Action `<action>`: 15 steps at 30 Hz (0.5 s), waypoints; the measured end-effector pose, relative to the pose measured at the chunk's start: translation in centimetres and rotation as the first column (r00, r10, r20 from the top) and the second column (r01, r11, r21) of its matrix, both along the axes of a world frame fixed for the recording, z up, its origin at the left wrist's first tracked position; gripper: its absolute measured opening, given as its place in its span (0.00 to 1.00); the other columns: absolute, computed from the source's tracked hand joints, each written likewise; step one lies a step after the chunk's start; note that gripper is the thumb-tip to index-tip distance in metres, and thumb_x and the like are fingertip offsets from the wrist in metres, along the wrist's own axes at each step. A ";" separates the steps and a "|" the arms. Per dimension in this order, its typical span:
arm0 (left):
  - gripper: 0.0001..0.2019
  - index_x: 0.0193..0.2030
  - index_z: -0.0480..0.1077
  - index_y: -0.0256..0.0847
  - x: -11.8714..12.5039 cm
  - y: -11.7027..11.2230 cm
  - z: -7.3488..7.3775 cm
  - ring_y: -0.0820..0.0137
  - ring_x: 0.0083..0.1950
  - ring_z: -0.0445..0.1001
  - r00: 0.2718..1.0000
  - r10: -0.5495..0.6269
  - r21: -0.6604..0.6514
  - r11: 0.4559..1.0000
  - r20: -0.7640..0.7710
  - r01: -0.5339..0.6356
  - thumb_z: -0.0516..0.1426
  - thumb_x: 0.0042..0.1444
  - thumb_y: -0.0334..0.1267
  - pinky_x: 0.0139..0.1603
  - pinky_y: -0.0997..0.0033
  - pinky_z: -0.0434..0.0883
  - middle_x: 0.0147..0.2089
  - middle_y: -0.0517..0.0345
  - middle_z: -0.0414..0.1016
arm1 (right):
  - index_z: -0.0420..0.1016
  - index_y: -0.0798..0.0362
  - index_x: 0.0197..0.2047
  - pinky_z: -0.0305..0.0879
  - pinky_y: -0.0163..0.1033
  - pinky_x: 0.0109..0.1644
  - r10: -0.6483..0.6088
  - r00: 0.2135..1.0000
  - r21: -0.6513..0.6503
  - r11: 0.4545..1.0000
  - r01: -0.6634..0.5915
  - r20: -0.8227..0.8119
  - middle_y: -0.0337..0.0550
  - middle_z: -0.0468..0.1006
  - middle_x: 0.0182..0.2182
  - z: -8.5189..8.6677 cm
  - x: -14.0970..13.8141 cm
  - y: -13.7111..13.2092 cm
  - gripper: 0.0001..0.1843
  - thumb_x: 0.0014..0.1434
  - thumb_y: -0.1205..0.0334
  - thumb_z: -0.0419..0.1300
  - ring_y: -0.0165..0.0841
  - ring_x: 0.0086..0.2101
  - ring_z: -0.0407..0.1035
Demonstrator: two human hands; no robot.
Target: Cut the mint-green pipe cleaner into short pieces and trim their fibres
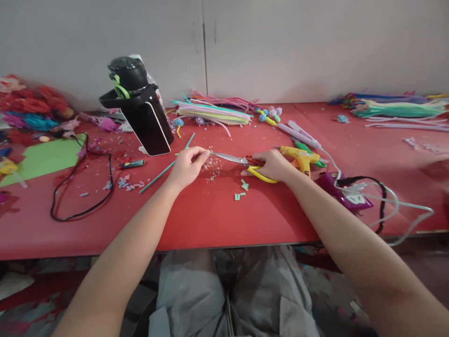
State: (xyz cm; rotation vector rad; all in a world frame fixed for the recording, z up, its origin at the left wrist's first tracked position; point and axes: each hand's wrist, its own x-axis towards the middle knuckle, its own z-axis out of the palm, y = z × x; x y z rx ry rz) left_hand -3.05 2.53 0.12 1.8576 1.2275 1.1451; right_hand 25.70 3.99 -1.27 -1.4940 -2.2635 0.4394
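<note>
My left hand pinches a long teal pipe cleaner that slants across the red table. My right hand grips yellow-handled scissors, whose blades point left and meet the pipe cleaner at my left fingertips. Small teal cut pieces lie on the table just below the scissors. Pale crumbs are scattered under the blades.
A yellow glue gun and a purple tool lie right of my right hand, with cables and a purple device. A black phone stand with a bottle, pipe cleaner bundles, a black cord and green paper sit around.
</note>
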 end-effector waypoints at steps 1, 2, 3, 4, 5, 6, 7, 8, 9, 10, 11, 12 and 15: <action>0.12 0.33 0.72 0.40 0.0 0.0 -0.1 0.73 0.29 0.75 1.000 -0.001 -0.002 1.000 0.002 0.001 0.57 0.65 0.44 0.33 0.72 0.72 0.29 0.58 0.75 | 0.56 0.50 0.22 0.46 0.39 0.30 -0.001 1.000 0.003 1.000 0.001 0.002 0.34 0.58 0.20 0.0 0.0 0.0 0.37 0.47 0.24 0.61 0.28 0.25 0.49; 0.12 0.33 0.72 0.40 0.0 0.1 -0.1 0.73 0.29 0.75 1.000 0.000 -0.004 1.000 0.004 0.000 0.57 0.65 0.44 0.33 0.72 0.72 0.29 0.58 0.75 | 0.55 0.50 0.22 0.46 0.39 0.30 -0.004 1.000 0.005 1.000 0.004 0.004 0.34 0.58 0.20 0.0 0.0 0.0 0.37 0.47 0.24 0.61 0.28 0.25 0.48; 0.12 0.33 0.72 0.40 0.1 0.1 -0.1 0.73 0.29 0.75 1.000 0.001 -0.005 1.000 0.007 -0.001 0.57 0.65 0.44 0.33 0.72 0.72 0.29 0.58 0.75 | 0.55 0.50 0.22 0.45 0.40 0.30 -0.008 1.000 0.007 1.000 0.008 0.004 0.34 0.57 0.20 -0.1 0.0 0.1 0.37 0.48 0.24 0.61 0.28 0.25 0.48; 0.12 0.33 0.72 0.39 0.1 0.1 -0.1 0.73 0.29 0.75 1.000 0.002 -0.007 1.000 0.012 -0.002 0.57 0.65 0.43 0.33 0.72 0.72 0.29 0.58 0.75 | 0.55 0.50 0.23 0.45 0.40 0.30 -0.012 1.000 0.007 1.000 0.012 0.003 0.34 0.57 0.20 0.0 0.0 0.0 0.37 0.48 0.24 0.62 0.28 0.25 0.48; 0.11 0.33 0.72 0.39 0.1 0.1 -0.1 0.73 0.29 0.75 1.000 0.003 -0.010 1.000 0.020 -0.003 0.57 0.65 0.43 0.34 0.72 0.72 0.29 0.58 0.75 | 0.55 0.50 0.23 0.45 0.40 0.30 -0.017 1.000 0.005 1.000 0.017 0.001 0.34 0.57 0.20 0.0 0.0 0.0 0.36 0.48 0.25 0.62 0.28 0.25 0.48; 0.11 0.33 0.71 0.39 0.1 0.1 -0.1 0.73 0.29 0.74 1.000 0.004 -0.014 1.000 0.028 -0.004 0.57 0.65 0.43 0.34 0.72 0.72 0.29 0.58 0.74 | 0.55 0.50 0.23 0.45 0.39 0.30 -0.020 1.000 0.001 1.000 0.020 -0.002 0.34 0.57 0.20 0.0 0.0 0.0 0.36 0.48 0.25 0.62 0.28 0.25 0.48; 0.11 0.32 0.71 0.40 0.1 0.1 -0.1 0.74 0.28 0.74 0.999 0.005 -0.016 1.000 0.035 -0.005 0.57 0.65 0.42 0.34 0.72 0.72 0.29 0.58 0.74 | 0.55 0.50 0.23 0.45 0.39 0.30 -0.022 1.000 -0.002 1.000 0.022 -0.005 0.34 0.57 0.20 0.0 0.0 -0.1 0.36 0.48 0.26 0.63 0.28 0.25 0.49; 0.12 0.32 0.71 0.40 0.2 0.1 -0.1 0.74 0.28 0.73 0.999 0.007 -0.016 1.000 0.039 -0.007 0.57 0.65 0.42 0.33 0.71 0.72 0.29 0.59 0.73 | 0.55 0.50 0.23 0.45 0.39 0.30 -0.023 1.000 -0.006 1.000 0.023 -0.006 0.34 0.58 0.20 0.1 0.0 -0.1 0.36 0.48 0.26 0.63 0.28 0.25 0.49; 0.12 0.32 0.70 0.40 0.2 0.1 -0.1 0.74 0.28 0.73 0.999 0.009 -0.013 1.000 0.036 -0.008 0.57 0.65 0.43 0.33 0.71 0.71 0.29 0.59 0.73 | 0.56 0.50 0.23 0.45 0.39 0.30 -0.021 1.000 -0.010 1.000 0.021 -0.005 0.34 0.58 0.20 0.1 0.0 -0.2 0.36 0.48 0.26 0.63 0.28 0.25 0.49; 0.12 0.31 0.70 0.40 0.2 0.1 -0.1 0.74 0.27 0.72 0.999 0.011 -0.007 1.000 0.031 -0.011 0.56 0.65 0.43 0.33 0.71 0.71 0.28 0.59 0.72 | 0.56 0.51 0.23 0.45 0.39 0.30 -0.016 1.000 -0.014 1.000 0.016 -0.004 0.34 0.58 0.21 0.1 0.0 -0.2 0.35 0.47 0.27 0.63 0.28 0.25 0.50; 0.13 0.31 0.69 0.40 0.3 0.0 -0.1 0.74 0.27 0.72 1.000 0.013 0.000 1.000 0.024 -0.013 0.56 0.65 0.43 0.33 0.71 0.70 0.27 0.60 0.71 | 0.57 0.51 0.24 0.46 0.38 0.30 -0.010 1.000 -0.015 1.000 0.010 -0.004 0.34 0.59 0.21 0.2 0.0 -0.2 0.35 0.47 0.27 0.63 0.28 0.25 0.50; 0.13 0.30 0.69 0.40 0.3 0.0 -0.1 0.73 0.27 0.71 1.000 0.015 0.006 1.000 0.017 -0.015 0.56 0.65 0.43 0.33 0.71 0.70 0.27 0.60 0.71 | 0.57 0.51 0.24 0.46 0.39 0.30 -0.003 1.000 -0.016 1.000 0.003 -0.002 0.34 0.59 0.21 0.2 0.0 -0.2 0.35 0.47 0.26 0.63 0.28 0.25 0.50; 0.13 0.29 0.68 0.41 0.3 0.0 -0.1 0.73 0.27 0.71 1.000 0.023 0.018 1.000 0.007 -0.024 0.56 0.65 0.43 0.33 0.70 0.69 0.26 0.60 0.70 | 0.58 0.51 0.24 0.46 0.39 0.31 0.012 1.000 -0.011 1.000 -0.012 -0.006 0.34 0.59 0.21 0.1 0.0 -0.2 0.35 0.48 0.26 0.62 0.28 0.26 0.50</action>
